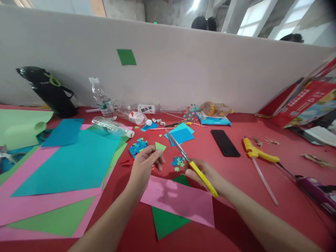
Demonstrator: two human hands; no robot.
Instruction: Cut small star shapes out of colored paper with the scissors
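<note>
Green paper (160, 147) pinched in left hand (147, 159); right hand (207, 171) grips scissors (193, 166), blades' (180, 149) gap unclear. Cutting stage, apparently; next cut calls for blades meeting paper.

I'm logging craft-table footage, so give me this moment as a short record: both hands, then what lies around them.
left hand: holds a light green paper piece
right hand: holds yellow-handled scissors, blades pointing away from the person
between hands: small paper stars, blue and green
nearest the person: pink paper overlapping dark green paper
right side: black phone, yellow glue gun
left side: large blue sheet
</note>
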